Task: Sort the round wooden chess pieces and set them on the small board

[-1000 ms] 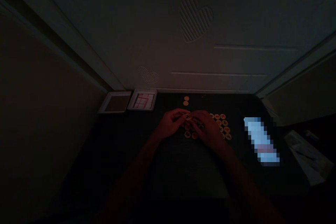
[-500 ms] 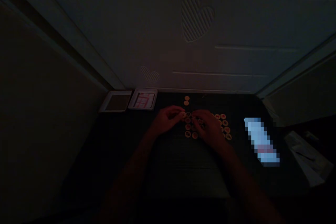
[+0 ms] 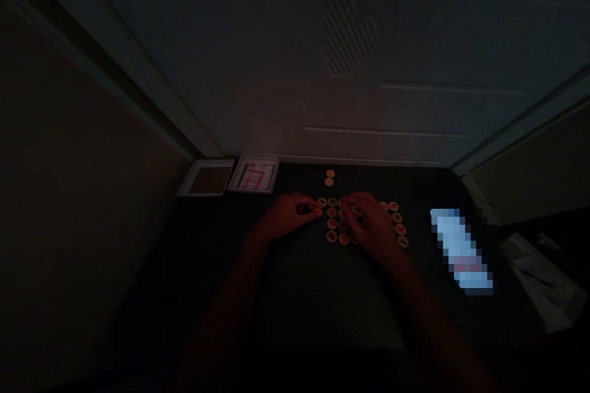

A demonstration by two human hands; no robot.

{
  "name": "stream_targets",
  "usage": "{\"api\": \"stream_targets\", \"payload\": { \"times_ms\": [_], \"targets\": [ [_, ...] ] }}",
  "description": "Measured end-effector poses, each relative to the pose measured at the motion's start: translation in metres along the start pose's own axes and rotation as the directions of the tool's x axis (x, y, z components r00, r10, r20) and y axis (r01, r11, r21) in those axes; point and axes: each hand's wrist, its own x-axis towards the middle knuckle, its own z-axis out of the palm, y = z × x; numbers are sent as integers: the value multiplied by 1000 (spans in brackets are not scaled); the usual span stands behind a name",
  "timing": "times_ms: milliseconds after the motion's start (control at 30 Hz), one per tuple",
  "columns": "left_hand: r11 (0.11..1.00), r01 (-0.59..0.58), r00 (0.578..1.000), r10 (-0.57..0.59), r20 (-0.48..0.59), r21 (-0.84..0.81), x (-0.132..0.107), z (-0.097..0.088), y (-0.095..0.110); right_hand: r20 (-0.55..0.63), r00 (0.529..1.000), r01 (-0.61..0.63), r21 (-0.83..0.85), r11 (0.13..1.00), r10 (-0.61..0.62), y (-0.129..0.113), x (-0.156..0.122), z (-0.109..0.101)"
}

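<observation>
The scene is very dark. Several small round wooden discs with red or dark marks [image 3: 336, 224] lie in rows on a dark table [image 3: 295, 295]. My left hand [image 3: 290, 216] rests at the left edge of the rows, its fingers curled with the fingertips pinched at one disc [image 3: 319, 212]. My right hand [image 3: 371, 224] lies over the middle of the rows, fingers bent down onto the discs and hiding some of them. More discs [image 3: 399, 227] show to the right of that hand. Two plain discs [image 3: 329, 177] sit apart, farther back.
Two shallow white box halves stand at the back left, one empty-looking [image 3: 206, 178], one with red lines inside [image 3: 255, 175]. A bright blurred oblong [image 3: 461, 250] lies at the right, pale papers [image 3: 539, 279] beyond it. A panelled wall with heart shapes rises behind the table.
My left hand has drawn away to the left from my right hand, uncovering the left column of discs. My right hand stays over the rows.
</observation>
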Motion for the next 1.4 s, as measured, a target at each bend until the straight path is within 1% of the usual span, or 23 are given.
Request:
{"api": "stream_targets", "payload": {
  "times_ms": [100,267,533,833,1000,1067,1200,1400],
  "targets": [
    [1000,-16,1000,16,-17,20,0,3,-2,4,1000,1,1,1000,-1,0,0,0],
    [999,6,999,-4,-42,33,0,8,-4,4,1000,-2,3,1000,2,-1,0,0],
    [999,1,998,3,-65,51,1,8,-2,6,1000,-1,0,1000,1,-1,1,0],
    [996,68,996,-65,-56,53,2,11,-2,10,1000,-4,-18,1000,4,2,1,2],
    [994,108,994,-108,-29,8,1,10,-3,0,1000,-18,-23,1000,18,3,6,-1],
    [994,106,994,-106,-17,0,0,9,-3,22,999,-24,-54,998,25,4,10,-4],
    [995,102,994,-102,-30,-6,0,9,-2,118,992,-22,-145,989,40,13,25,-2],
    [996,89,992,-87,-88,12,3,10,-3,296,955,51,-223,973,18,42,71,19]
  ]
}}
